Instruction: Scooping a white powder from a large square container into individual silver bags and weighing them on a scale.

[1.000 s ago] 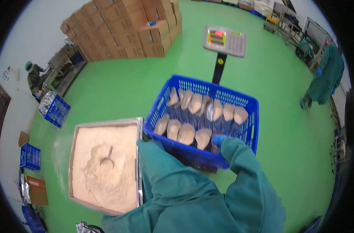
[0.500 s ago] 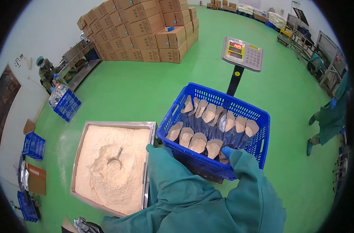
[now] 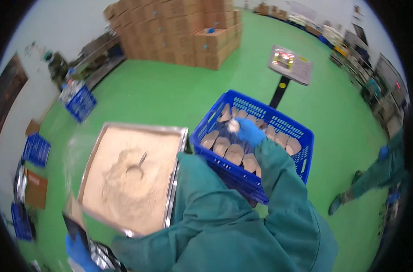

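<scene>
"Bags (image 3: 234, 155): where?"
"Upright in two rows inside the blue basket (image 3: 302, 162), below the right hand (image 3: 249, 132); blur hides its grip."
"Left hand (image 3: 80, 254)?"
"Farther off, lower left, holding a dark bag (image 3: 75, 227)."

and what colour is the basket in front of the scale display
The basket is blue, best seen in the head view.

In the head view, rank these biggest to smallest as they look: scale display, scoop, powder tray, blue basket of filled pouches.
Powder tray and blue basket: too alike to rank
Scale display
Scoop
</scene>
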The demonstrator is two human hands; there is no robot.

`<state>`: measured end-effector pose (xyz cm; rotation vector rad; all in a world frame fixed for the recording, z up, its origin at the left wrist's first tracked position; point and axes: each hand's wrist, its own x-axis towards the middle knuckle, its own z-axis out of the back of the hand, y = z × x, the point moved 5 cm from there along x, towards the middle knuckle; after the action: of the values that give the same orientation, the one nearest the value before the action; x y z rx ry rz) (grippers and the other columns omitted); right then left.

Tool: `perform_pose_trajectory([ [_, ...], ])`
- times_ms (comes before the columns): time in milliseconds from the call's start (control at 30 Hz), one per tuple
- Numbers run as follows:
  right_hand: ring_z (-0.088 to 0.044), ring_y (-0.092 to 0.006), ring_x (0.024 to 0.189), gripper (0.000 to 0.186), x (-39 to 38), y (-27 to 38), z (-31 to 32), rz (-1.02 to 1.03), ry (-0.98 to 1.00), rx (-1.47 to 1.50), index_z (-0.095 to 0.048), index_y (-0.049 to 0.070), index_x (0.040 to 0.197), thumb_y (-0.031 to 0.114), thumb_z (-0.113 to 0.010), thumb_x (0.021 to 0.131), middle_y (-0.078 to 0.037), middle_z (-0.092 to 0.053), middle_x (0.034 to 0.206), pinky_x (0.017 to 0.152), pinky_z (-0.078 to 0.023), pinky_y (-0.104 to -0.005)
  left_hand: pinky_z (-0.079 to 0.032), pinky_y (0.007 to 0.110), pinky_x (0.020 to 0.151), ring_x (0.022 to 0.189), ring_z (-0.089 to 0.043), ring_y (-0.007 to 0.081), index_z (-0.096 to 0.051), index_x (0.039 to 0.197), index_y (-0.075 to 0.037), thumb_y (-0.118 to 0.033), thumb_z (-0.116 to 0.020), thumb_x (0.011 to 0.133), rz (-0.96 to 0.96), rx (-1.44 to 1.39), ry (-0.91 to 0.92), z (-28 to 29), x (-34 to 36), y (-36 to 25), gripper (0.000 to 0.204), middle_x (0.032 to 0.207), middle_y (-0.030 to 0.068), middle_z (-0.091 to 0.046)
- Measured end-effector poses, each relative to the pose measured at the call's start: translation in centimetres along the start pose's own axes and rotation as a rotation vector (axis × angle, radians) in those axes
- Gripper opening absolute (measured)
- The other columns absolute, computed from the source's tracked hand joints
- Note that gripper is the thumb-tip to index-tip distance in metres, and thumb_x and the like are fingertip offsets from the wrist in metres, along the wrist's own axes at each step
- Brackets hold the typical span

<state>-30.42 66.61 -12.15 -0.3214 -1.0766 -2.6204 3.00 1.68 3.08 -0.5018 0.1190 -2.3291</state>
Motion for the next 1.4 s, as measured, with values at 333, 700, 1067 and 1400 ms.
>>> perform_pose_trajectory([
  [333,-0.057,-0.0204,0.071,0.026,7.6,23.4,-35.8,-0.455,1.062,0.881,-0.055,0.004,0.09,0.027,-0.048,0.083,-0.007,-0.058,0.081,0.065,-0.048,-0.0308,-0.045,0.042,0.061,0.07,-0.057,0.0358,-0.062,0.089,-0.014,-0.03,-0.052,0.077,-0.07,-0.172,-0.129,-11.2,4.8,1.4,0.023,0.076,0.0163,-0.059],
  [700,-0.054,-0.0353,0.091,0.052,8.7,26.0,-48.1,0.561,0.906,-0.792,-0.052,0.005,0.099,0.048,-0.055,0.07,-0.021,-0.056,0.097,0.081,-0.039,-0.0402,-0.044,0.039,0.05,0.056,-0.057,0.0289,-0.062,0.095,-0.02,-0.026,-0.056,0.076,0.053,-0.283,-0.275,-18.4,6.3,4.3,0.021,0.064,0.0113,-0.058],
  [1067,-0.06,-0.0304,0.071,0.034,15.7,35.5,-41.9,0.667,0.701,-0.443,-0.059,0.007,0.087,0.037,-0.043,0.083,-0.014,-0.061,0.075,0.066,-0.046,-0.0382,-0.042,0.039,0.049,0.054,-0.055,0.0289,-0.062,0.094,-0.02,-0.026,-0.057,0.077,0.113,-0.37,-0.259,-21.5,6.8,6.8,0.019,0.062,0.013,-0.057],
  [1400,-0.057,-0.0347,0.07,0.032,15.7,37.3,-54.1,0.96,0.833,-0.836,-0.057,0.008,0.088,0.03,-0.034,0.084,-0.016,-0.06,0.078,0.066,-0.045,-0.0426,-0.042,0.037,0.048,0.052,-0.056,0.0284,-0.063,0.092,-0.016,-0.022,-0.059,0.075,0.127,-0.49,-0.312,-21.4,7.1,7.6,0.018,0.062,0.0139,-0.057],
])
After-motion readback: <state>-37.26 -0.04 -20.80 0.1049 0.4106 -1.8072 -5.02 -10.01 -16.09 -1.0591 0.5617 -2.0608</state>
